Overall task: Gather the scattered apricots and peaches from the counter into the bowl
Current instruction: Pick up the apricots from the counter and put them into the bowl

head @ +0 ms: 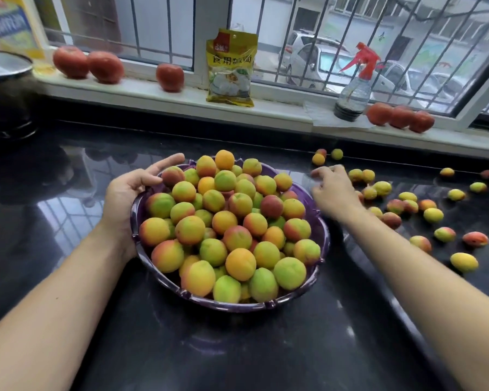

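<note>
- Beside the purple bowl [141,213], on its left rim: left hand [130,190] cupped against the wall, fingers loose and spread, thumb side up near the top fruit, holding nothing but steadying the rim.
- Just right of the bowl: right hand [332,190] low over the black counter [237,348], fingers bent down toward small fruit. Blurry there, so cannot tell if a fruit is pinched yet.
- Inside the bowl: a tall heap of apricots and peaches [229,221], piled above the rim.
- Right of the bowl: many scattered fruit [432,215] spread on the counter, some near the right hand, some well apart toward the far right edge. A small group [326,156] behind the right hand, near the window sill [181,94].
- Behind the bowl, on the sill: red tomatoes [170,77], a yellow packet [231,67], a spray bottle [355,91]. Not part of the job, best left alone.
- To do this step well, probably: keep the left hand on the rim so the bowl stays put. Scoop the near fruit first, two or three at once, with a soft grip so no bruises.
- Set each one down in a low spot of the heap, not on the very top. So full a pile looks ready to spill, and round fruit will roll.
- Save the far ones for last.
</note>
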Tool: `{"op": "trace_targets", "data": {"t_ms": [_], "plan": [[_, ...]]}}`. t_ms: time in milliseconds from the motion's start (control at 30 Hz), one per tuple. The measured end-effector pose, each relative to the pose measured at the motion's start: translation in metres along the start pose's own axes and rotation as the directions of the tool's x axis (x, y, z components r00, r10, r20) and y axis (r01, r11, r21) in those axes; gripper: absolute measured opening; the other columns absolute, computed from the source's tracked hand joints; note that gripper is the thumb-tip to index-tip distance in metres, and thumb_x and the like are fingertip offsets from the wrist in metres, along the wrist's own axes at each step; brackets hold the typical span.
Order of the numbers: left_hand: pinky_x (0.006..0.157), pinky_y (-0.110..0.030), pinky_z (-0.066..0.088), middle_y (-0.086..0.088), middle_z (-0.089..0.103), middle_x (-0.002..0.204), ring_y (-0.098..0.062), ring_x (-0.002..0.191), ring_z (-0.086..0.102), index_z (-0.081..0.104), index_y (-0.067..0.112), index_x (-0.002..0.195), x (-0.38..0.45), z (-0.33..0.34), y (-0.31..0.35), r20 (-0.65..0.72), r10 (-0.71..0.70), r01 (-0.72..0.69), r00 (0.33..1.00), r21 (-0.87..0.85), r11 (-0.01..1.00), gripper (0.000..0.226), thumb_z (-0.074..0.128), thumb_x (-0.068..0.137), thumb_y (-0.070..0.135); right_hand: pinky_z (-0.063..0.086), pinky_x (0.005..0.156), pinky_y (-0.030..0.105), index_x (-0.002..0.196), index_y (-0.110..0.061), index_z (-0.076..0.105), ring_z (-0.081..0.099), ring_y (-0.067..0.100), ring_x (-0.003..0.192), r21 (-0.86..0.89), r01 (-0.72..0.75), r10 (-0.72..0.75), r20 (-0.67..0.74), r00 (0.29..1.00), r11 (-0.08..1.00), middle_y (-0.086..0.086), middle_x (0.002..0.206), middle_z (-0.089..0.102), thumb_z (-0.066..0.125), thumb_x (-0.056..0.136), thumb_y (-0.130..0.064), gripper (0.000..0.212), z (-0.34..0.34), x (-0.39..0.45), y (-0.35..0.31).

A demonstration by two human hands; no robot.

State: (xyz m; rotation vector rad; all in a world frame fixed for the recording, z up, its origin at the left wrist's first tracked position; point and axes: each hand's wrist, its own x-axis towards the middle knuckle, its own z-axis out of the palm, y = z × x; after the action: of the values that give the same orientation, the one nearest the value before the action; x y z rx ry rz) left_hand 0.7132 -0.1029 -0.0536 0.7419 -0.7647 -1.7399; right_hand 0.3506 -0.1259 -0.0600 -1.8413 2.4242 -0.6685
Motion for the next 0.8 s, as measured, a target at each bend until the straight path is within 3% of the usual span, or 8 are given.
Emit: {"op": "trace_targets", "data": {"t_ms": [133, 200, 400, 533, 733, 800], "plan": [[0.081, -0.045, 0.065, -0.022, 0.066, 0.140, -0.035, 0.116, 0.073, 0.061, 0.010, 0.145, 0.004, -0.004, 0.000, 0.027, -0.024, 0.023, 0.999, 0.016, 1.000, 0.060, 0.037, 0.090, 0.014, 0.029, 0.115, 0.053, 0.149, -0.019, 0.041, 0.027, 0.045, 0.140, -0.095, -0.089, 0.091, 0.018, 0.996, 0.991, 0.011, 0.164, 0.007, 0.046, 0.103, -0.036, 0.050, 0.027, 0.059, -0.008], [0.082, -0.046, 0.065, -0.022, 0.067, 0.138, -0.036, 0.117, 0.072, 0.061, 0.010, 0.144, 0.004, -0.004, 0.000, 0.037, -0.031, 0.031, 0.999, 0.015, 0.999, 0.062, 0.038, 0.086, 0.014, 0.028, 0.115, 0.053, 0.148, -0.017, 0.041, 0.026, 0.048, 0.139, -0.104, -0.124, 0.124, 0.000, 0.992, 0.987, 0.014, 0.163, 0.004, 0.039, 0.104, -0.038, 0.049, 0.035, 0.078, -0.005], [0.095, -0.053, 0.061, -0.024, 0.064, 0.142, -0.043, 0.130, 0.062, 0.059, 0.009, 0.146, 0.005, -0.004, 0.000, 0.029, -0.038, 0.038, 0.999, -0.004, 0.999, 0.069, 0.043, 0.079, 0.017, 0.046, 0.097, 0.047, 0.118, 0.003, 0.059, 0.047, 0.041, 0.114, -0.096, -0.109, 0.092, -0.172, 0.981, 0.989, 0.018, 0.138, 0.035, 0.047, 0.097, -0.014, 0.030, 0.043, 0.083, -0.009], [0.090, -0.052, 0.063, -0.025, 0.064, 0.141, -0.043, 0.128, 0.063, 0.058, 0.008, 0.145, 0.003, -0.002, 0.000, 0.035, -0.043, 0.044, 0.998, -0.035, 0.998, 0.069, 0.043, 0.078, 0.016, 0.045, 0.091, 0.044, 0.114, 0.002, 0.060, 0.052, 0.042, 0.108, -0.103, -0.067, 0.042, -0.235, 0.971, 0.992, 0.021, 0.129, 0.046, 0.051, 0.095, -0.006, 0.022, 0.038, 0.071, -0.010], [0.088, -0.049, 0.064, -0.024, 0.068, 0.133, -0.038, 0.115, 0.071, 0.061, 0.005, 0.141, -0.001, 0.003, 0.000, -0.009, 0.019, -0.020, 1.000, -0.043, 0.999, 0.062, 0.041, 0.082, 0.009, 0.037, 0.081, 0.032, 0.117, -0.005, 0.064, 0.058, 0.034, 0.105, -0.014, 0.100, -0.100, -0.282, 0.954, 0.995, 0.016, 0.120, 0.058, 0.057, 0.100, -0.018, 0.022, 0.019, 0.028, -0.013], [0.090, -0.047, 0.064, -0.024, 0.069, 0.131, -0.034, 0.112, 0.071, 0.063, 0.004, 0.138, -0.001, 0.002, -0.002, -0.063, 0.084, -0.083, 0.994, 0.014, 0.996, 0.055, 0.035, 0.091, 0.003, 0.043, 0.082, 0.031, 0.113, -0.010, 0.067, 0.062, 0.031, 0.100, 0.102, 0.152, -0.112, -0.324, 0.940, 0.983, 0.013, 0.114, 0.062, 0.058, 0.100, -0.022, 0.020, 0.000, 0.015, -0.013]]}}
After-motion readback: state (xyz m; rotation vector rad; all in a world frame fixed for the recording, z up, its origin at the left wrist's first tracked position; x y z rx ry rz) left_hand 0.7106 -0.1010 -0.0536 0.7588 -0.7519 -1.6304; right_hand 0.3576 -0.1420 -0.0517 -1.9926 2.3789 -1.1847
